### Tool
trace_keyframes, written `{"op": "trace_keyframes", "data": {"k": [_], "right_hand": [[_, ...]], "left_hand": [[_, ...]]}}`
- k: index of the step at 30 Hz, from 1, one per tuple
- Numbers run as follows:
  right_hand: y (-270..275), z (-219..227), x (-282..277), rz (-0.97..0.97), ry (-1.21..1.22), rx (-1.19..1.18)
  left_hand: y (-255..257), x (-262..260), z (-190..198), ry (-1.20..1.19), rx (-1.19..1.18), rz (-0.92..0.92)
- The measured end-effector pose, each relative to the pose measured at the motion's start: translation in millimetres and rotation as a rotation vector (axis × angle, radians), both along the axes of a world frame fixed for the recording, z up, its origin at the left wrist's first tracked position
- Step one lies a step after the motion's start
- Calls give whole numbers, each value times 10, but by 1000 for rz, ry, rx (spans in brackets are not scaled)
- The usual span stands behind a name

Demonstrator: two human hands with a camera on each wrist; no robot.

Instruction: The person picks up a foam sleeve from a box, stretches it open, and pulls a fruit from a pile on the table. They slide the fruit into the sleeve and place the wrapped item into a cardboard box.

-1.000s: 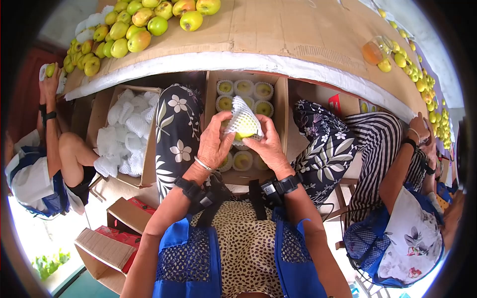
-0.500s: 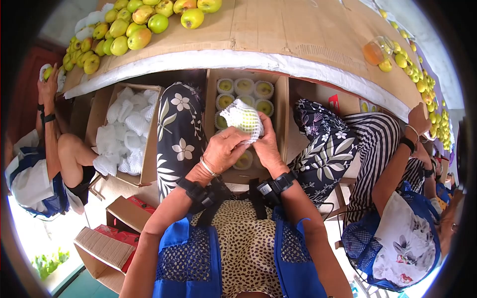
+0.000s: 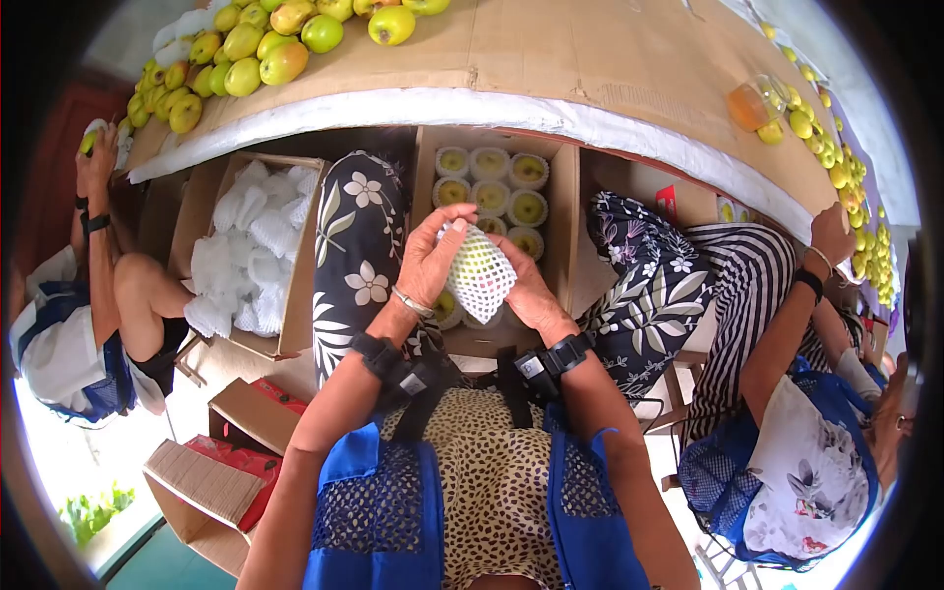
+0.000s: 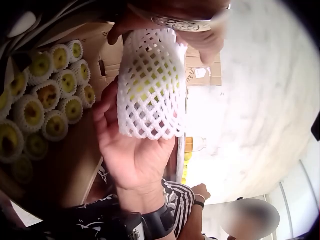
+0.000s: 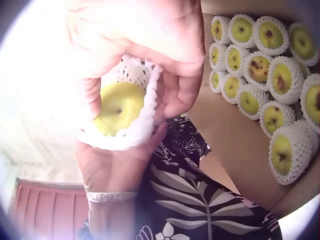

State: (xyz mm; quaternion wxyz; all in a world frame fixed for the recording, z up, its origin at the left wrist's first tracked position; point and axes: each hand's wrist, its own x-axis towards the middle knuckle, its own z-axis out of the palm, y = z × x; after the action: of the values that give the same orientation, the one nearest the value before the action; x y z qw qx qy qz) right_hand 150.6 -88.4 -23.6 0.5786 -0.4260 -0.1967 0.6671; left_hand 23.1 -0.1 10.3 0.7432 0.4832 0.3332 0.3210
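Observation:
An apple in a white foam net [image 3: 480,275] is between both hands above the packed carton [image 3: 560,226]. The left hand [image 3: 433,264] grips its upper left side, fingers bent over the top. Cupped round its right side is the right hand [image 3: 529,293], its fingers partly hidden behind the net. In the left wrist view, the right palm lies under the net [image 4: 150,95]. The right wrist view shows the yellow-green apple [image 5: 120,110] inside the net's open end, with the right hand [image 5: 145,37] above and the left hand [image 5: 115,167] below.
A carton of foam nets [image 3: 261,236] stands at left. Loose apples [image 3: 241,74] and a jar [image 3: 755,103] are on the cardboard-covered table [image 3: 590,69]. Empty cartons [image 3: 211,482] lie lower left. Other people sit at both sides.
The netted apple has turned, its net now pointing down toward the body. The left hand has shifted up to its top left, while the right hand cups its right side.

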Motion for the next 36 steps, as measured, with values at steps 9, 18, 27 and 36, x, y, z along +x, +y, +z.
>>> {"op": "trace_keyframes", "data": {"k": [9, 18, 27, 36], "right_hand": [[2, 510, 5, 113, -1191, 37], [-103, 686, 194, -88, -751, -18], [-35, 410, -71, -84, -693, 97], [-30, 206, -69, -75, -605, 94]], "left_hand": [[-49, -130, -408, 52, 18, -102], [57, -125, -246, -442, -704, -73], [9, -136, -222, -266, -571, 25], [-19, -64, -61, -127, -459, 32]]}}
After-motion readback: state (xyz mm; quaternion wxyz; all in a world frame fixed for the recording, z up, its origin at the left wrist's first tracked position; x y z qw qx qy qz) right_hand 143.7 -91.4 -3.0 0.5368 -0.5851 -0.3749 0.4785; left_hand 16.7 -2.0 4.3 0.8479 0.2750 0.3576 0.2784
